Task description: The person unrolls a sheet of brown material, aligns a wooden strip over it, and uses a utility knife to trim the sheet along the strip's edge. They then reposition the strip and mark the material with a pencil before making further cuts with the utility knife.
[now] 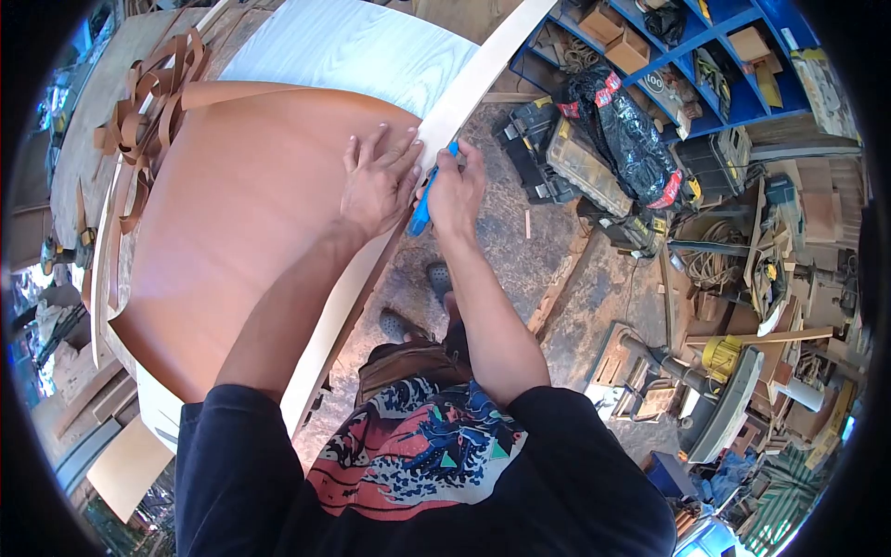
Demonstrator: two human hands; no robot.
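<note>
A large sheet of brown leather-like material (241,186) lies over the worktable, its far edge curled over. Along its right side runs a long pale wooden strip (473,79). My left hand (379,181) rests with fingers spread on the sheet and the strip's edge. Just right of it, my right hand (453,193) is closed round a blue cutter (422,212) at the strip's outer edge. The cutter's blade cannot be made out. A white wood-grained sheet (357,46) lies beyond the brown one.
Curled brown offcuts (139,121) lie at the table's far left. Blue shelves (724,56) stand at the back right, with a black-wrapped bundle (636,139) and tool cases (538,139) before them. A machine with a yellow motor (722,356) stands at the right.
</note>
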